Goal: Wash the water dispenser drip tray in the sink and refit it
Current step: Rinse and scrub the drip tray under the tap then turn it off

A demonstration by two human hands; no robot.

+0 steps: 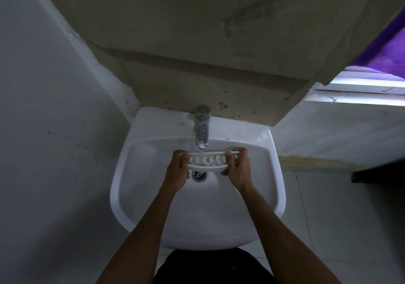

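Under the tap [202, 128], left hand [177, 169] and right hand [237, 167] each grip the drip tray [208, 162] ends.

Both bare arms stretched forward, hands level and apart.
Left hand [178, 169] and right hand [237, 166] curled in a grip, thumbs on top, fingers wrapped beneath.

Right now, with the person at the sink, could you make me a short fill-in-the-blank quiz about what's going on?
1. The white drip tray is gripped at its two ends by ____ hands, the left hand and the right hand.
2. Water from the chrome ____ falls onto the tray.
3. The tray is held over the white sink, directly above its metal ____.

Missing words: both; tap; drain
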